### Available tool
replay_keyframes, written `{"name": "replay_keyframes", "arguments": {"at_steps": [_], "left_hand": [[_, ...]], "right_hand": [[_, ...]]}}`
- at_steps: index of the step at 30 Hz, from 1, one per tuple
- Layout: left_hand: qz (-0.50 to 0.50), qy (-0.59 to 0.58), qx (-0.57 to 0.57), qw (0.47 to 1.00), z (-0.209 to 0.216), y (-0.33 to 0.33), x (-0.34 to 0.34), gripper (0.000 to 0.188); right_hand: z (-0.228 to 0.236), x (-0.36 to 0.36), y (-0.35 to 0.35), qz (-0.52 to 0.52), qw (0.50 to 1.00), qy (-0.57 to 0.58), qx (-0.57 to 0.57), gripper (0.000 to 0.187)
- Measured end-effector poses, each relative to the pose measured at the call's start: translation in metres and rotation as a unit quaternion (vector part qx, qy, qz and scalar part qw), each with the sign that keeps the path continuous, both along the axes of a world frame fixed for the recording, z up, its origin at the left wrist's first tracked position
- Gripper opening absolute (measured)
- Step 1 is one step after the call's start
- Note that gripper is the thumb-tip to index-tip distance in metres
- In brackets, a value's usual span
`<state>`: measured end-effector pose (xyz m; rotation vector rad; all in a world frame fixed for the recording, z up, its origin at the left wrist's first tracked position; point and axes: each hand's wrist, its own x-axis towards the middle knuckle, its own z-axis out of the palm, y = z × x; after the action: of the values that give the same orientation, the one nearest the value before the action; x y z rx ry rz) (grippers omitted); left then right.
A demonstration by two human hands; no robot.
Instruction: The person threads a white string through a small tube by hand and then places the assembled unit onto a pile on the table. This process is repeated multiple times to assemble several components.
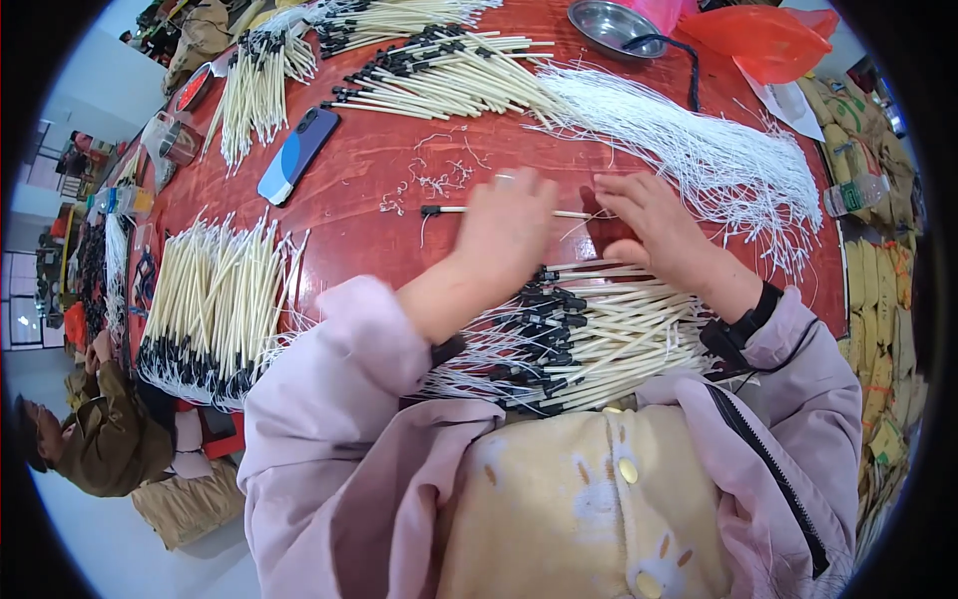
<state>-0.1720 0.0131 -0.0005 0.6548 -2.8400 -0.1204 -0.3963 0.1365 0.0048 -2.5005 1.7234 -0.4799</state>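
Nearest the lap, one heap of cream sticks with black ends lies at the red counter edge, partly hidden under both forearms. Just beyond that heap, the left hand and right hand pinch one single stick. Four more bundles, one phone and one steel bowl lie farther off; the white string is too tangled to count.

the person wears a pale pink-lilac jacket, its loose sleeves pushed back from the wrists, with a dark zipper running down the right side. beneath it sits a cream-yellow top with small printed figures and round pale buttons. a black band circles the right wrist, a dark cuff the left.
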Motion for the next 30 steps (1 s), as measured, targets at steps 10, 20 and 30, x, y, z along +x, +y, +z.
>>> {"name": "replay_keyframes", "arguments": {"at_steps": [10, 20, 30], "left_hand": [[0.247, 0.011, 0.117, 0.962, -0.019, -0.021, 0.098, 0.021], [0.194, 0.125, 0.106, 0.967, 0.001, -0.036, 0.138, 0.007], [0.430, 0.080, -0.050, 0.898, 0.056, -0.019, 0.338, 0.023]], "right_hand": [[-0.012, 0.025, -0.049, -0.005, 1.000, -0.010, 0.002, 0.027], [0.005, 0.026, -0.048, 0.035, 0.996, 0.054, -0.067, 0.011], [0.078, 0.004, 0.060, 0.031, 0.998, -0.051, 0.002, 0.019]]}}
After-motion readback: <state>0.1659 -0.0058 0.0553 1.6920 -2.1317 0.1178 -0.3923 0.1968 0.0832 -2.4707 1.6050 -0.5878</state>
